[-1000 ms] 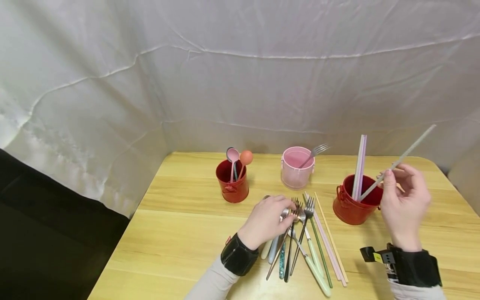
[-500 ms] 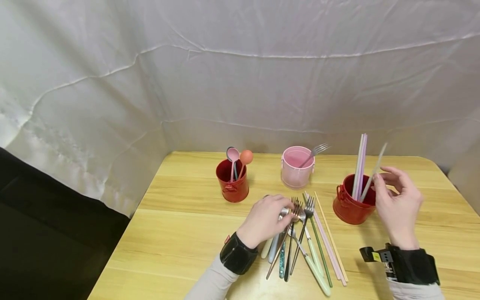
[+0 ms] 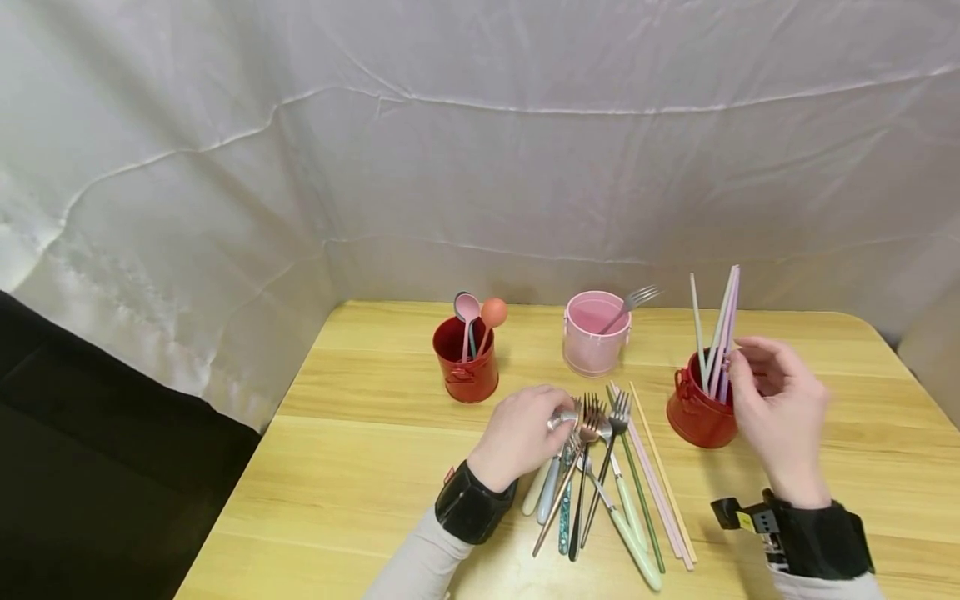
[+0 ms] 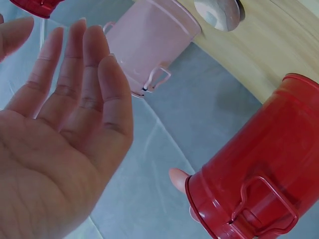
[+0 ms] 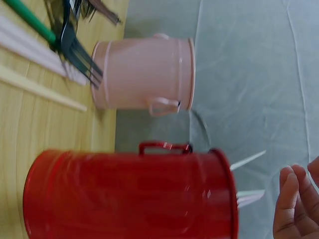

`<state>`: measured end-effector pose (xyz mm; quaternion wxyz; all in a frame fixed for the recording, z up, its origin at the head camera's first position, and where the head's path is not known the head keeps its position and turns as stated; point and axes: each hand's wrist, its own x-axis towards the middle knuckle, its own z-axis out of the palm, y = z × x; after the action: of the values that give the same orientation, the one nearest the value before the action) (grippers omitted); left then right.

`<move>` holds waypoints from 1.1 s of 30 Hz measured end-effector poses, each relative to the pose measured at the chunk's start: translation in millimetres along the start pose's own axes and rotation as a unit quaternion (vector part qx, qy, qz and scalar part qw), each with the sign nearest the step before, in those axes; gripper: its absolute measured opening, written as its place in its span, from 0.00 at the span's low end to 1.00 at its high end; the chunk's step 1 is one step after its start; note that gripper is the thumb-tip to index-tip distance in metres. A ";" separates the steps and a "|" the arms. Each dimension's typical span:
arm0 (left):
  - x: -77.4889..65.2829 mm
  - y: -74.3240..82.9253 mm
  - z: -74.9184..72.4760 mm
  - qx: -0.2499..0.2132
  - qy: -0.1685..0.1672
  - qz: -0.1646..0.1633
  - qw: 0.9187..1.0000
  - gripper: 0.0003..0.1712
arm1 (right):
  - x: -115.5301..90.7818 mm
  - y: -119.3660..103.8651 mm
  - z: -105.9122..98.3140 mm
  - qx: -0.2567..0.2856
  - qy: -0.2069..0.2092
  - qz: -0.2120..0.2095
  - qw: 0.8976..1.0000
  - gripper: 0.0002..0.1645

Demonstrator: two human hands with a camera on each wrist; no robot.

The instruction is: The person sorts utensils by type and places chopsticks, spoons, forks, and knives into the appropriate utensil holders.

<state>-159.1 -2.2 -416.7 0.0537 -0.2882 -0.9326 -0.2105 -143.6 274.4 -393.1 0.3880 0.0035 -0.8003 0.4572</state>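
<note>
My left hand (image 3: 534,427) lies flat on a pile of forks and spoons (image 3: 592,492) on the wooden table (image 3: 360,467), fingertips by a metal spoon (image 3: 561,419). In the left wrist view its palm (image 4: 60,129) is open with straight fingers. My right hand (image 3: 753,371) hovers beside the right red bucket (image 3: 693,421), fingers loosely curled next to the pink chopsticks (image 3: 726,312) standing in it. A grey chopstick (image 3: 695,321) leans in that bucket, free of the hand. The right wrist view shows only fingertips (image 5: 294,209) past the bucket (image 5: 129,194), holding nothing.
A pink bucket (image 3: 592,342) with a fork (image 3: 637,298) stands at the back middle. A second red bucket (image 3: 467,372) holds spoons (image 3: 480,315). Loose chopsticks (image 3: 654,475) lie right of the pile. White cloth walls surround the table.
The right hand lowered the grey chopstick into the red bucket and let it go; it now leans left. The left hand shifted slightly on the cutlery pile.
</note>
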 end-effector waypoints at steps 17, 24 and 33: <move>-9.4 11.0 18.4 0.074 -0.019 -0.040 0.996 0.07 | -21.3 -14.5 20.7 0.036 -0.272 0.029 0.961 0.11; -12.8 19.6 32.4 0.120 -0.049 -0.053 0.990 0.12 | -28.3 -5.5 34.7 0.016 -0.314 0.033 0.949 0.12; -13.7 29.1 41.2 0.154 -0.073 -0.063 0.983 0.17 | -31.7 1.5 36.5 -0.002 -0.310 0.037 0.950 0.12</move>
<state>-130.7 29.9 -446.5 0.0161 -0.2317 -0.9716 -0.0456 -144.5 237.4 -424.2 0.1033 0.1143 -0.8817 0.4459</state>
